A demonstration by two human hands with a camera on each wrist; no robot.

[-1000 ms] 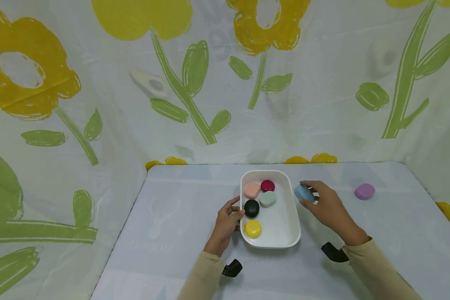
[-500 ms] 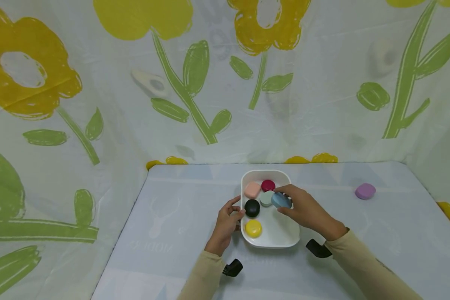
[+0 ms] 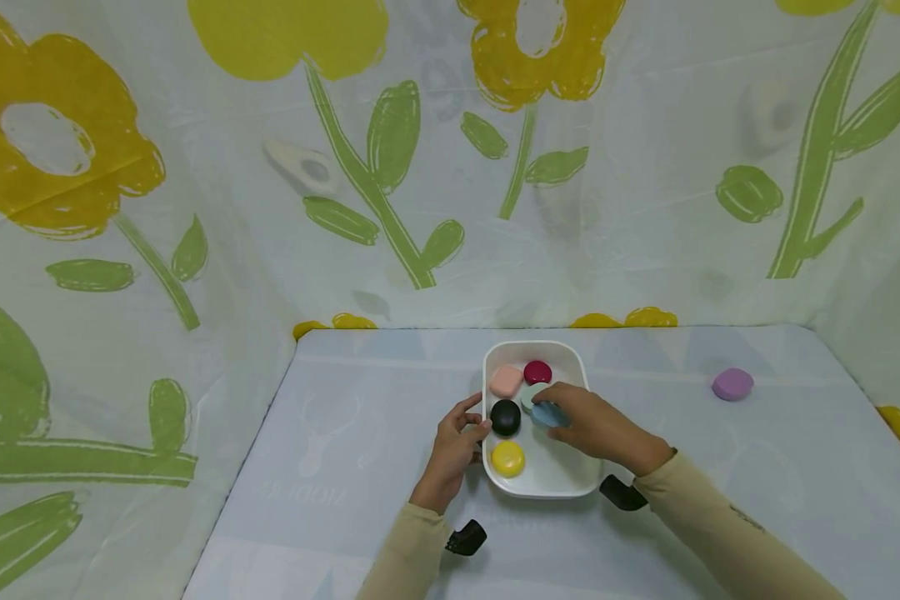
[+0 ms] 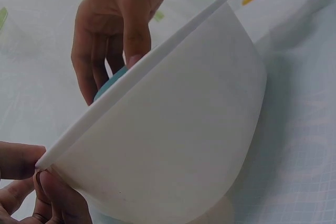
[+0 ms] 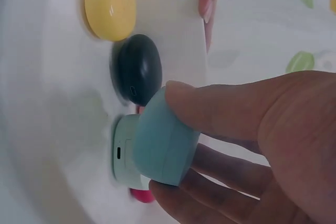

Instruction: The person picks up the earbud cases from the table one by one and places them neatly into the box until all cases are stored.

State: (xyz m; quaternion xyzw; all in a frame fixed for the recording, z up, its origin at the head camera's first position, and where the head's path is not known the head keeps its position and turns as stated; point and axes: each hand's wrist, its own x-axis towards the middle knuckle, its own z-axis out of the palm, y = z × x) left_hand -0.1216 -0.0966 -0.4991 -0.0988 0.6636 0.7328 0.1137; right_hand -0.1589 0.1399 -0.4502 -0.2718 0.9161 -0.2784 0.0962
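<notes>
My right hand [image 3: 600, 427] pinches a rounded blue earbud case [image 5: 163, 142] between thumb and fingertips, inside the white plastic tub [image 3: 562, 471]. In the right wrist view the blue case overlaps a pale green case [image 5: 122, 150] that has a small charging port. My left hand [image 3: 450, 454] grips the tub's left rim, thumb on one side and fingers on the other, as the left wrist view shows. Also in the tub lie a black case [image 3: 506, 417], a yellow case [image 3: 507, 458], a pink case [image 3: 506, 381] and a dark red case [image 3: 537, 372].
A purple rounded case [image 3: 732, 384] lies on the pale covered table [image 3: 375, 467], well right of the tub. Behind the table hangs a white curtain [image 3: 630, 233] printed with flowers. A black wrist mount [image 3: 467, 537] sits below each hand.
My right hand has carried the blue earbud case leftward from outside the tub's right edge into the tub, over the green case, and lowered it. The left hand keeps its grip on the rim.
</notes>
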